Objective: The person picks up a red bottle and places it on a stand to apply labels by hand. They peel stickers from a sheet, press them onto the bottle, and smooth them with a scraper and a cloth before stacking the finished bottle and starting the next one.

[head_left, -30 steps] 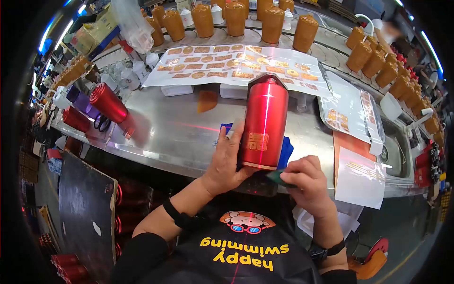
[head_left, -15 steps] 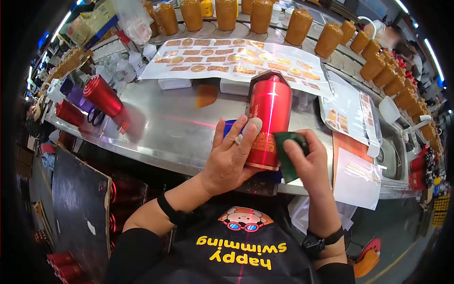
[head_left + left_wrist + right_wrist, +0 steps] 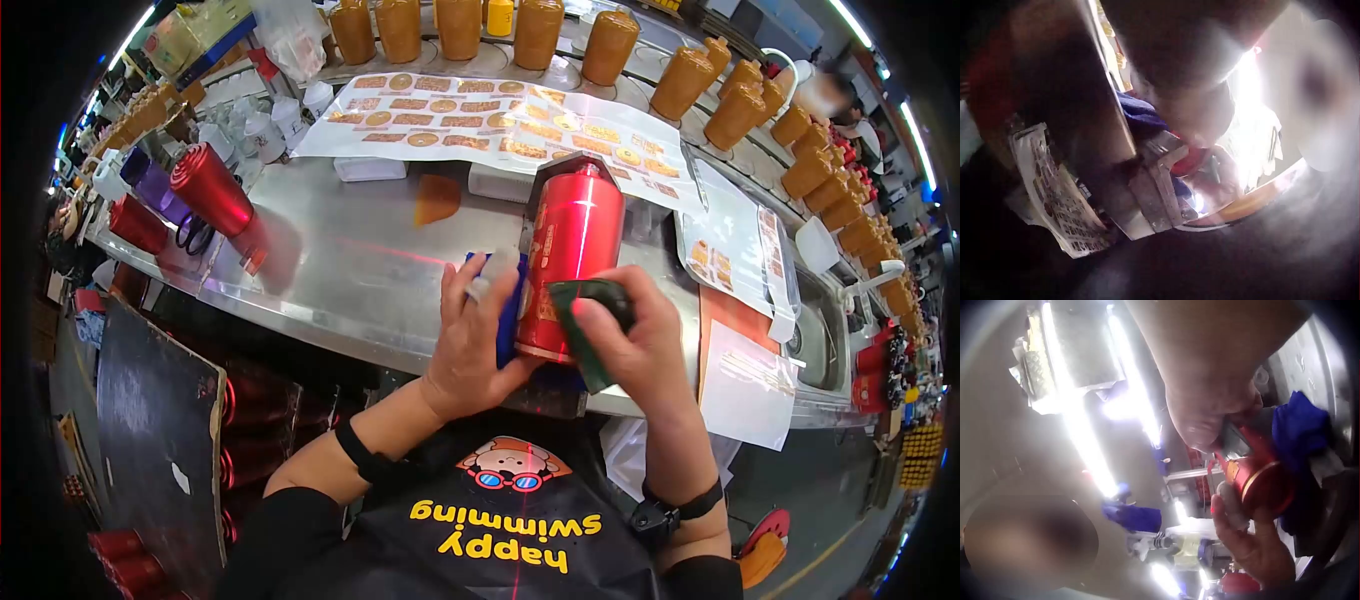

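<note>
The right hand, gripping the green squeegee, had moved onto the red bottle's decal; the left hand clasped the bottle's side. Smoothing appeared underway.

Sticker sheets, orange bottles, perhaps scissors beside red flask.
</note>
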Motion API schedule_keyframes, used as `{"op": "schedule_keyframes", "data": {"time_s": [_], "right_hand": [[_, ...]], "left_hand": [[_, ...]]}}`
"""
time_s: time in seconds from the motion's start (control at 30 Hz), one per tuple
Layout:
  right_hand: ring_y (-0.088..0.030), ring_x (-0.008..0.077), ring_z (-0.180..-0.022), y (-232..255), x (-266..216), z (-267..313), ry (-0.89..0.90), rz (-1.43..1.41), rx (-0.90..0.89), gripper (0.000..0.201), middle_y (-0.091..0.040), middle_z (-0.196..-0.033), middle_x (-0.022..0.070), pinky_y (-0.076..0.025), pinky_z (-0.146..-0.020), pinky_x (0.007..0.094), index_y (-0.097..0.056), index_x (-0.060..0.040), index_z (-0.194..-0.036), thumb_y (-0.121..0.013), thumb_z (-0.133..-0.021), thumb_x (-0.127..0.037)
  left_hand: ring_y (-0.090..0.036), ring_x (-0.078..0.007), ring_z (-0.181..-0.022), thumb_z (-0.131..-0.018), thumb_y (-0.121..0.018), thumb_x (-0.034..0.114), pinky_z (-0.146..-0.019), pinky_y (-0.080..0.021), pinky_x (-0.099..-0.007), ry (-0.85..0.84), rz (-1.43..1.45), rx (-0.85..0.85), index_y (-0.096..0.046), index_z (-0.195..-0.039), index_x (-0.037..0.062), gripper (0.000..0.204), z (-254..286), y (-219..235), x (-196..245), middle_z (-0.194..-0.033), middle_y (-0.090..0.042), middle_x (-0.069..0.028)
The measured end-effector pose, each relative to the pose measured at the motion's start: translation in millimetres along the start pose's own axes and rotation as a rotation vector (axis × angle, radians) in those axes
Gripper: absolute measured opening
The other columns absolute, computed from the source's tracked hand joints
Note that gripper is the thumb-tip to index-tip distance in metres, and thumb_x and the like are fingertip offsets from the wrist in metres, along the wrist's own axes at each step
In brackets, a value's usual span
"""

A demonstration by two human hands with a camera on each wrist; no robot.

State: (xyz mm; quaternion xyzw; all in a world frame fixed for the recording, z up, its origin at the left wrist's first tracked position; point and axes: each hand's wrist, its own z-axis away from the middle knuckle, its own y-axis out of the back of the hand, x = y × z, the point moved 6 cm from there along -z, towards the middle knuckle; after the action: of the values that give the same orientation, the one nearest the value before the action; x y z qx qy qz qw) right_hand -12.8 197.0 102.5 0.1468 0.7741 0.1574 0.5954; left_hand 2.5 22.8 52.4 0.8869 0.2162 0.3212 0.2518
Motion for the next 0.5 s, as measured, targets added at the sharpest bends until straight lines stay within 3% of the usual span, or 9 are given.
{"op": "schedule_keyframes", "data": {"time_s": [0.03,0.07,0.1,0.17,0.23,0.33,0.43,0.5], "right_hand": [[-0.066,0.0177,-0.068,-5,-17,-3,0.106,0.177,-0.031,0.018,-0.067,-0.077,0.0125,-0.051,-0.064,0.0329,-0.059,-0.0012,-0.097,-0.069,-0.087,-0.013],[-0.067,0.0243,-0.064,-1,-14,-5,0.092,0.193,-0.002,0.017,-0.066,-0.074,0.0181,-0.051,-0.061,0.0345,-0.058,0.0007,-0.096,-0.067,-0.087,-0.012],[-0.066,0.0238,-0.062,13,-10,-6,-0.059,0.204,0.050,0.017,-0.065,-0.073,0.0176,-0.051,-0.058,0.0336,-0.058,0.0019,-0.095,-0.066,-0.088,-0.011],[-0.066,0.0199,-0.061,43,15,-5,-0.032,0.339,0.249,0.017,-0.066,-0.073,0.0164,-0.050,-0.055,0.0315,-0.057,0.0026,-0.094,-0.065,-0.089,-0.012],[-0.066,0.0203,-0.064,20,4,-1,-0.046,-0.040,0.220,0.016,-0.065,-0.074,0.0147,-0.049,-0.058,0.0304,-0.058,0.0012,-0.097,-0.065,-0.090,-0.011],[-0.060,0.0111,-0.072,-5,-6,-2,0.033,0.158,0.205,0.020,-0.064,-0.076,0.0081,-0.048,-0.063,0.0295,-0.059,0.0007,-0.097,-0.067,-0.091,-0.017],[-0.056,0.0097,-0.070,3,32,9,-0.146,-0.065,0.244,0.021,-0.063,-0.076,0.0064,-0.047,-0.063,0.0274,-0.059,0.0003,-0.098,-0.068,-0.091,-0.018],[-0.052,0.0058,-0.072,4,65,20,-0.215,-0.287,0.274,0.020,-0.061,-0.079,-0.0002,-0.045,-0.065,0.0232,-0.060,-0.0009,-0.100,-0.067,-0.094,-0.018]], "left_hand": [[-0.044,-0.0348,-0.132,-0.078,-0.077,0.034,-0.116,-0.011,-0.0593,0.116,0.045,0.027,-0.035,-0.147,0.0030,0.086,1,0,-5,-0.132,-0.058,-0.0130],[-0.042,-0.0365,-0.133,-0.080,-0.076,0.036,-0.113,-0.011,-0.0629,0.053,-0.003,-0.058,-0.026,-0.150,-0.0021,0.094,-1,-2,-6,-0.133,-0.056,-0.0161],[-0.042,-0.0364,-0.133,-0.079,-0.076,0.037,-0.113,-0.010,-0.0633,0.016,-0.036,-0.062,-0.026,-0.149,-0.0026,0.094,-1,2,-5,-0.133,-0.056,-0.0160],[-0.042,-0.0362,-0.133,-0.079,-0.076,0.037,-0.113,-0.009,-0.0641,-0.056,-0.094,-0.062,-0.027,-0.149,-0.0035,0.095,-6,6,2,-0.133,-0.056,-0.0156],[-0.043,-0.0342,-0.134,-0.079,-0.076,0.036,-0.114,-0.008,-0.0632,-0.062,-0.071,-0.031,-0.030,-0.148,-0.0040,0.092,-9,7,7,-0.136,-0.054,-0.0160],[-0.044,-0.0320,-0.134,-0.081,-0.075,0.037,-0.115,-0.008,-0.0620,-0.053,-0.073,-0.031,-0.033,-0.146,-0.0055,0.088,-5,5,3,-0.139,-0.051,-0.0176],[-0.043,-0.0339,-0.134,-0.082,-0.074,0.040,-0.115,-0.009,-0.0615,-0.036,-0.077,-0.040,-0.030,-0.147,-0.0071,0.092,2,-1,-3,-0.140,-0.049,-0.0215],[-0.042,-0.0402,-0.134,-0.084,-0.070,0.048,-0.115,-0.009,-0.0612,0.016,-0.025,-0.060,-0.027,-0.147,-0.0080,0.095,6,-6,-11,-0.142,-0.045,-0.0270]]}}
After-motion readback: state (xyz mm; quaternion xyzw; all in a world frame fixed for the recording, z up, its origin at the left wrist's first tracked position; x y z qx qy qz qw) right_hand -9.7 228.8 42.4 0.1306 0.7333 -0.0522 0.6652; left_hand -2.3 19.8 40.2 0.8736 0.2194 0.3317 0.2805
